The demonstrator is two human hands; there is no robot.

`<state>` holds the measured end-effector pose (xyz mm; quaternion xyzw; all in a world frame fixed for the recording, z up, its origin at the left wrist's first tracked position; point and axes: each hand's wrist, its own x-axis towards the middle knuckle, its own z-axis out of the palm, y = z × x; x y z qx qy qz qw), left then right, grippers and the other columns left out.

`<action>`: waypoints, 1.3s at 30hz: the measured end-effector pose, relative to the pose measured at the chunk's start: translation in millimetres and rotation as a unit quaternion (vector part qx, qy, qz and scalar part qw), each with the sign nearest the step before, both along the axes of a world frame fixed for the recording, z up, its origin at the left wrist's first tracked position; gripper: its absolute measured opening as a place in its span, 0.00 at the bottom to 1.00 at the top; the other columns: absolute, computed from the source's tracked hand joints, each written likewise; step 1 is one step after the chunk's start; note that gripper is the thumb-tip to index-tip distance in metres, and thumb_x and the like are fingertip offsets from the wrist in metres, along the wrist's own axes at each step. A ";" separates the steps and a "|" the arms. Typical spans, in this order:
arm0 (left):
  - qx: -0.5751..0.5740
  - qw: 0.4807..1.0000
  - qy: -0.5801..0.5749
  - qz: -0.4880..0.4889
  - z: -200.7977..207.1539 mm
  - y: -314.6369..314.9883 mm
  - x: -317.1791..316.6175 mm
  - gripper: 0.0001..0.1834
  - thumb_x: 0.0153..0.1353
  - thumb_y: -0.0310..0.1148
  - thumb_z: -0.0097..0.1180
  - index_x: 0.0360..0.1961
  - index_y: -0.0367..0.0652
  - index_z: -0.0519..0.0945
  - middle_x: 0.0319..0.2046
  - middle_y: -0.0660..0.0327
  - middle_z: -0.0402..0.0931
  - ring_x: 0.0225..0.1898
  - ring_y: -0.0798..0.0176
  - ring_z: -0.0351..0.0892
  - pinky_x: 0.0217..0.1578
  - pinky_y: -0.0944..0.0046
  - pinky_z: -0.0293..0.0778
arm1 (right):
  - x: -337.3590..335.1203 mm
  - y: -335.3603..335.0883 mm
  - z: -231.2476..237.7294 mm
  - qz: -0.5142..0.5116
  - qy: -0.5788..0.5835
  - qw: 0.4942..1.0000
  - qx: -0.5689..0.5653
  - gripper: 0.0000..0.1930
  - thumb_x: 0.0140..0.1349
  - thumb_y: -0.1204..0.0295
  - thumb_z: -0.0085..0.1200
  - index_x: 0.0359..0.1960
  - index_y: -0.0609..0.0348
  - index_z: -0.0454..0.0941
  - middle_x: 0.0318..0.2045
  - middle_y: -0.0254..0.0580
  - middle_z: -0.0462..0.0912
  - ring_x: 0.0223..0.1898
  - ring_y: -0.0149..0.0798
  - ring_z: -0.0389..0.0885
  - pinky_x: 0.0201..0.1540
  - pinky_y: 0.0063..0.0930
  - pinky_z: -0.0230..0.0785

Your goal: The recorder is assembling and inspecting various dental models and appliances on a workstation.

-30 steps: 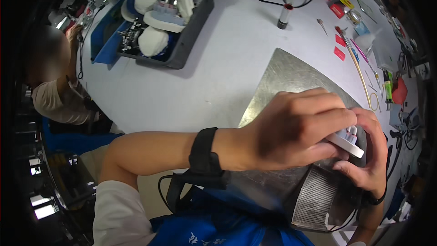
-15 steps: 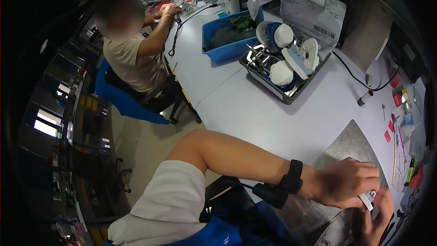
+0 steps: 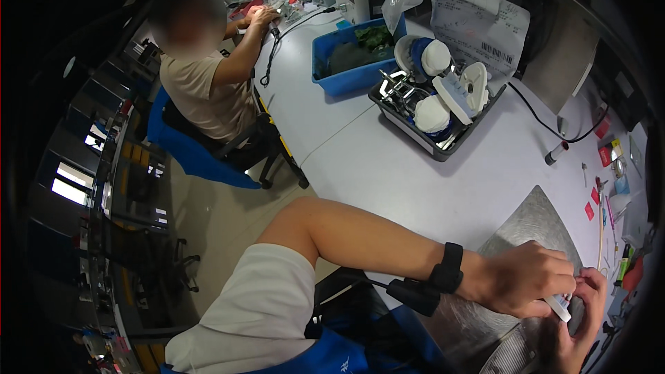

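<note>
At the lower right my two hands meet over a scratched grey metal sheet. My left hand, with a black band on its wrist, is closed with its fingers curled around a small white piece. From the other side my right hand grips the same piece between thumb and fingers. Only the lower end of the piece shows; its exact kind I cannot make out. Just below my hands lies a ribbed, shiny surface.
A grey tray holds white plaster casts and metal frames. Behind it stand a blue bin with dark green material and propped printed sheets. Small tools line the right edge. A co-worker sits at the far left.
The view has shifted slightly. My right hand's fingers have moved a little outward, and the white piece has turned slightly; both hands stay on it.
</note>
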<state>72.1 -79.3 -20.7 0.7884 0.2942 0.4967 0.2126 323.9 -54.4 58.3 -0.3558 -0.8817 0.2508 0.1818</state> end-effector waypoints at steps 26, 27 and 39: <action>0.017 0.992 0.119 0.031 18.1 1.5 -14.7 0.24 0.51 0.27 0.75 0.51 0.30 0.86 0.40 0.51 0.87 0.38 0.49 0.89 0.37 0.55 0.84 | -12.0 0.7 -4.8 0.032 0.103 0.973 0.204 0.28 0.42 0.71 0.88 0.44 0.70 0.87 0.34 0.43 0.88 0.29 0.37 0.81 0.31 0.29 0.71; 0.018 0.993 0.115 0.018 18.8 1.4 -14.0 0.24 0.52 0.27 0.75 0.51 0.29 0.86 0.40 0.50 0.86 0.38 0.48 0.89 0.37 0.56 0.84 | -8.5 3.3 -4.7 0.032 0.101 0.974 0.202 0.28 0.42 0.71 0.88 0.44 0.70 0.87 0.34 0.43 0.88 0.29 0.37 0.81 0.31 0.29 0.71; 0.053 0.997 0.051 0.006 17.6 3.6 -14.1 0.28 0.51 0.27 0.76 0.55 0.27 0.87 0.44 0.46 0.89 0.39 0.49 0.91 0.39 0.58 0.86 | -4.3 7.2 -6.1 0.083 0.137 0.965 0.209 0.26 0.45 0.72 0.87 0.43 0.72 0.86 0.33 0.47 0.88 0.31 0.39 0.85 0.32 0.30 0.75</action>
